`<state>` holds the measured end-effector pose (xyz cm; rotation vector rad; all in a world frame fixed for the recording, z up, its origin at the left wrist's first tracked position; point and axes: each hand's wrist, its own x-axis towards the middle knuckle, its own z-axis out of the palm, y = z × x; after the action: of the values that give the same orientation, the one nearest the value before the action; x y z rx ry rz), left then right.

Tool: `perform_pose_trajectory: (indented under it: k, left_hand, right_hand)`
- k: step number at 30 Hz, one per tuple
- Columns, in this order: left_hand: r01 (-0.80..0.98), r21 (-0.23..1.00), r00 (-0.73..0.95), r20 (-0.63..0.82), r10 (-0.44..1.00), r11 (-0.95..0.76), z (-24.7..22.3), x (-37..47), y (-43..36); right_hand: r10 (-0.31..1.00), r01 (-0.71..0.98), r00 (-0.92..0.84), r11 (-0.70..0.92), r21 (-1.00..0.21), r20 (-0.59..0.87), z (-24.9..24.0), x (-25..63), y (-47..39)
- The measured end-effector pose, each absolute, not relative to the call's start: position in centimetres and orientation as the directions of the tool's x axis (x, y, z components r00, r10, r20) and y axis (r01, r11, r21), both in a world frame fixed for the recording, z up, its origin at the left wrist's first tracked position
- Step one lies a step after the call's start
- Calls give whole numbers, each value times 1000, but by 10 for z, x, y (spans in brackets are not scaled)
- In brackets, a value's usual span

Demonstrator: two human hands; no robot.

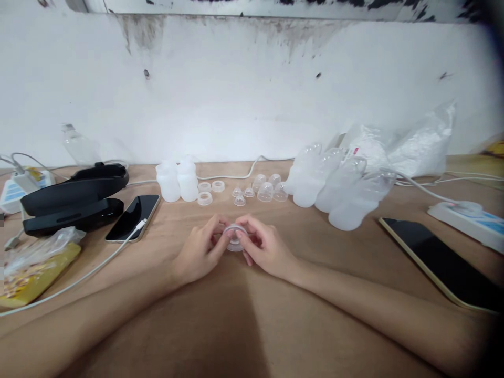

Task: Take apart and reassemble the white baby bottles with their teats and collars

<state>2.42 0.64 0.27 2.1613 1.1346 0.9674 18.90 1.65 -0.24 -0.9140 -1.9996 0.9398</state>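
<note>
My left hand [200, 249] and my right hand [264, 247] meet at the middle of the brown table [244, 315], both pinching a small clear plastic ring with a teat [235, 237]. Behind them lie loose white rings [205, 198], small clear teats [239, 200] and clear dome caps [266, 191]. Two short white bottles [178, 181] stand upright at the back left of these parts. Several assembled bottles [338, 186] lie on their sides at the back right.
A phone on a white cable [133, 217] and a black case [74, 197] lie at left, a snack bag [35, 265] at the near left. A tablet [444, 260], a power strip [470, 218] and plastic bags [413, 142] sit at right. A white wall [252, 89] is behind.
</note>
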Motion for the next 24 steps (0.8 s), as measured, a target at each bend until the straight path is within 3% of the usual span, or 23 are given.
perform_pose_trajectory:
  k: [5, 11, 17, 24]
  left_hand:
    - [531, 676, 390, 340, 856, -511, 5, 26, 7]
    - [531, 715, 351, 303, 886, -455, 3, 32, 11]
    - [317, 850, 411, 276, 869, -420, 1, 28, 17]
    - [389, 744, 499, 325, 803, -543, 3, 10, 18]
  right_hand:
    - [808, 336, -474, 533, -777, 349, -2, 187, 15]
    - [829, 342, -467, 491, -801, 308, -1, 187, 17]
    - [845, 266, -454, 430, -863, 281, -1, 188, 19]
    - [784, 292, -522, 533, -794, 335, -2, 193, 18]
